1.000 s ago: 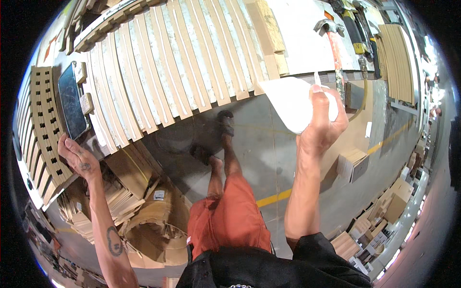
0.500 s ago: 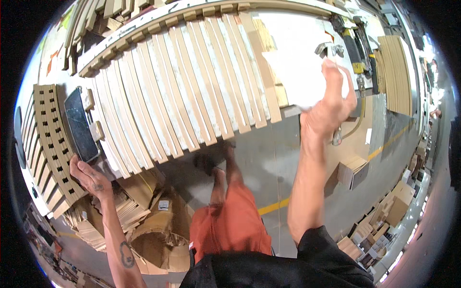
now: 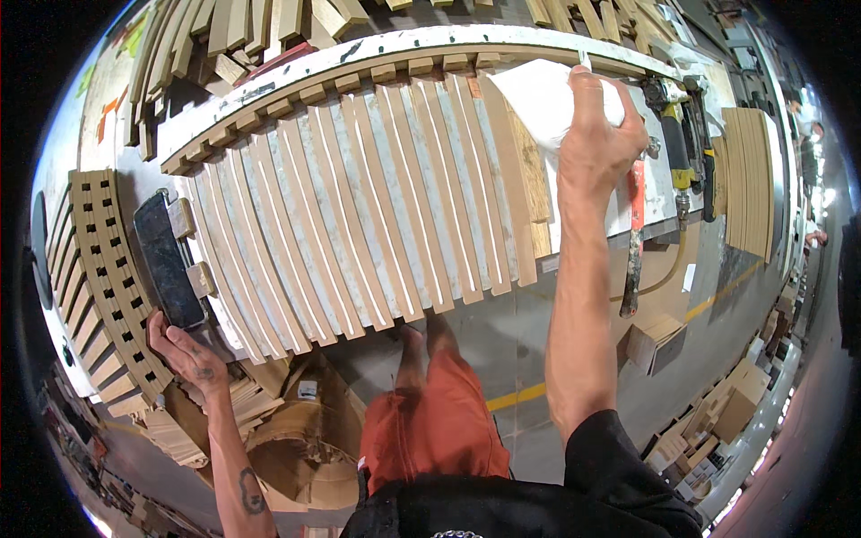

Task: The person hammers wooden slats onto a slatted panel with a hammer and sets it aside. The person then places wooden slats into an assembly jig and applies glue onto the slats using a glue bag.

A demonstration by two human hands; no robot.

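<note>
My right hand [image 3: 599, 134] is closed around a white bottle [image 3: 529, 94] at the far right end of a row of wood strips [image 3: 350, 206]. A narrow white tip [image 3: 585, 59] shows just beyond its fingers; part of the bottle is hidden by the hand. White lines, like glue, run along the strips. My left hand [image 3: 193, 360] rests at the table's near left edge, fingers stretched out, beside the lower corner of a dark-screened phone [image 3: 169, 260]. It holds nothing that I can see.
A red-handled hammer [image 3: 635, 242] juts over the table edge, beside a yellow and black air tool [image 3: 677, 148]. Notched wooden pieces [image 3: 112, 278] stand at left, stacked boards [image 3: 747, 184] at right. Loose wood sticks [image 3: 242, 27] lie beyond the white rail. A cardboard barrel [image 3: 305, 439] stands below.
The view has shifted. My right hand has moved farther over the table with the white bottle, uncovering the hammer's red handle. My left hand stays by the phone.
</note>
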